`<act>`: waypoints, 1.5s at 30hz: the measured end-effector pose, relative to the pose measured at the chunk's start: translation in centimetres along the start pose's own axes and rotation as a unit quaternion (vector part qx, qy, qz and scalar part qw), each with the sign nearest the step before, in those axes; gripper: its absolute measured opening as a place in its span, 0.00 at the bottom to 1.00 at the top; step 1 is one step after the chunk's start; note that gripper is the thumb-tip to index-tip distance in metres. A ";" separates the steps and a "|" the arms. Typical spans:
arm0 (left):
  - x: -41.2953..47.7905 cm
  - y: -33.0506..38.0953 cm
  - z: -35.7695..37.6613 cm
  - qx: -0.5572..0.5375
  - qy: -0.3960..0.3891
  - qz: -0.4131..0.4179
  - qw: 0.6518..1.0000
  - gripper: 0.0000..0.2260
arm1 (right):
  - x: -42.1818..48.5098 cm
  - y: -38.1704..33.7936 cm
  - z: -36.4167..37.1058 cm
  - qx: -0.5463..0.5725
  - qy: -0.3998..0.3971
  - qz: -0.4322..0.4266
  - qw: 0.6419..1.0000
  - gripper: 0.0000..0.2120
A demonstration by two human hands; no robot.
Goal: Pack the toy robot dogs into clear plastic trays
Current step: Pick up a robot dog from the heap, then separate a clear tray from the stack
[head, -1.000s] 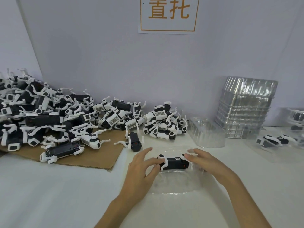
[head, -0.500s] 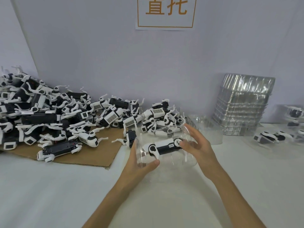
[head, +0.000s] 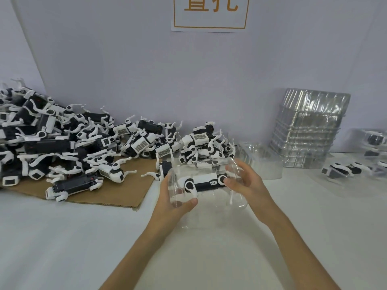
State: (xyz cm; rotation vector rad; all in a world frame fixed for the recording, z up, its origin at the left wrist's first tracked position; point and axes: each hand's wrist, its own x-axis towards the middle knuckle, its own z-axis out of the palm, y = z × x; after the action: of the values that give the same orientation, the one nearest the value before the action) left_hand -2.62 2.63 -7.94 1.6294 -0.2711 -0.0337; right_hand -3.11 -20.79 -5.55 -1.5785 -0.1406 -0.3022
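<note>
Head view: clear tray [head: 215,198] held up off counter [head: 62,237], mid-counter. Toy robot dog [head: 204,182] lies lengthwise inside tray. Left hand [head: 176,197] grips tray's left end, thumb curled over near rim. Right hand [head: 245,185] grips right end, fingers curled round it. Dog pile [head: 83,143] on cardboard [head: 117,191], far-left corner. Tray stack [head: 307,130] at far edge, right.

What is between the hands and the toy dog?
Only the clear tray. The left hand grips its end, so plastic seems to sit between it and the toy dog. The right hand looks to touch the dog itself with its thumb.
</note>
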 end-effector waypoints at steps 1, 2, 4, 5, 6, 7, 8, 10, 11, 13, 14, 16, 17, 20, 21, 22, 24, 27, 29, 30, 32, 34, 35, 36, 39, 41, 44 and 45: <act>-0.1 0.1 -0.1 -0.014 -0.002 -0.007 1.000 0.45 | 0.0 0.0 0.0 -0.002 -0.006 0.007 1.000 0.30; -0.1 0.3 -0.1 -0.024 -0.001 -0.013 1.000 0.47 | 0.0 0.0 0.0 -0.002 -0.009 0.013 1.000 0.29; 0.0 0.4 -0.1 -0.040 0.015 -0.026 0.999 0.47 | 0.0 0.0 -0.3 -0.004 -0.009 0.021 1.000 0.29; 0.0 0.5 -0.1 -0.047 0.027 -0.032 0.998 0.47 | 0.1 0.0 -0.4 -0.007 -0.010 0.023 1.000 0.31; 0.1 0.5 -0.2 -0.052 0.039 -0.035 0.997 0.47 | 0.1 0.1 -0.6 -0.015 -0.016 0.024 0.999 0.34; 0.2 0.4 -0.2 -0.052 0.050 -0.034 0.997 0.48 | 0.1 0.0 -0.8 -0.022 -0.023 0.026 0.999 0.36; 0.2 0.3 -0.2 -0.048 0.059 -0.031 0.997 0.48 | 0.1 0.0 -0.9 -0.025 -0.032 0.029 0.999 0.37; 0.3 0.2 -0.4 -0.031 0.076 -0.018 0.996 0.49 | -0.1 -0.2 -0.9 -0.019 -0.057 0.037 0.998 0.36; 0.3 0.2 -0.4 -0.024 0.087 -0.012 0.996 0.49 | -0.2 -0.3 -0.9 -0.021 -0.064 0.040 0.997 0.35; 0.4 0.1 -0.5 -0.008 0.110 -0.001 0.994 0.49 | -0.3 -0.3 -0.8 -0.053 -0.049 0.046 0.996 0.34; 0.4 0.0 -0.6 0.002 0.120 0.007 0.993 0.48 | -0.3 -0.4 -0.8 -0.077 -0.032 0.052 0.995 0.34; 0.4 -0.2 -0.7 0.018 0.130 0.015 0.991 0.47 | -0.3 -0.4 -0.6 -0.102 -0.005 0.067 0.993 0.32; 0.5 -0.4 -0.6 0.022 0.133 0.011 0.991 0.45 | -0.4 -0.5 -0.4 -0.103 0.004 0.074 0.992 0.31; 0.3 -0.3 -0.5 0.022 0.123 -0.017 0.992 0.36 | -0.4 -0.6 -0.1 -0.097 0.025 0.080 0.992 0.28; 0.3 -0.2 -0.4 0.017 0.110 -0.021 0.994 0.33 | -0.3 -0.6 -0.1 -0.095 0.029 0.081 0.992 0.28; 0.2 -0.1 -0.4 0.001 0.092 -0.028 0.995 0.31 | -0.3 -0.6 -0.2 -0.094 0.035 0.086 0.991 0.29; 0.1 0.1 -0.4 -0.050 0.060 -0.058 0.995 0.26 | -0.1 -0.2 -0.4 -0.097 0.063 0.110 0.987 0.29; 0.0 0.1 -0.7 -0.026 0.042 -0.077 0.996 0.19 | -0.1 0.1 -0.7 -0.184 0.089 0.174 0.963 0.32; -0.1 0.1 -0.7 0.017 0.026 -0.073 0.997 0.17 | -0.3 0.2 -0.5 -0.322 0.104 0.172 0.925 0.32; -0.1 0.1 -0.7 0.029 0.022 -0.072 0.997 0.17 | -0.5 0.1 -0.3 -0.401 0.126 0.130 0.898 0.31; -0.1 0.0 -0.6 0.051 0.016 -0.061 0.997 0.17 | -0.8 -0.2 0.5 -0.472 0.169 -0.023 0.865 0.26; -0.2 0.0 -0.5 0.073 -0.005 -0.044 0.996 0.15 | -1.2 -0.6 1.3 -0.412 0.150 -0.121 0.891 0.19; -0.2 0.1 -0.4 0.083 -0.021 -0.037 0.996 0.14 | -1.4 -0.8 1.8 -0.372 0.113 -0.129 0.912 0.16; -0.3 0.1 -0.3 0.092 -0.037 -0.031 0.995 0.13 | -1.7 -0.9 2.3 -0.355 0.065 -0.119 0.925 0.14; -0.2 0.1 0.1 0.107 -0.066 -0.024 0.992 0.13 | -2.0 -1.0 2.9 -0.437 -0.044 -0.073 0.895 0.18; -0.2 -0.1 0.2 0.115 -0.063 -0.028 0.991 0.13 | -1.8 -1.1 2.1 -0.448 -0.031 -0.018 0.893 0.19; -0.1 -0.3 0.2 0.124 -0.057 -0.043 0.990 0.11 | -1.2 -1.0 -0.3 -0.425 0.050 0.012 0.904 0.11; -0.1 -0.4 0.3 0.126 -0.058 -0.045 0.989 0.11 | -1.0 -0.9 -1.3 -0.436 0.079 0.013 0.897 0.09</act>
State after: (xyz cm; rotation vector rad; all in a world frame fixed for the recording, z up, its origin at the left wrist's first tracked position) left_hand -2.68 2.38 -8.39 1.8947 -0.3009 -0.1700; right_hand -4.48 -21.91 -5.01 -2.4317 0.1742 -0.5140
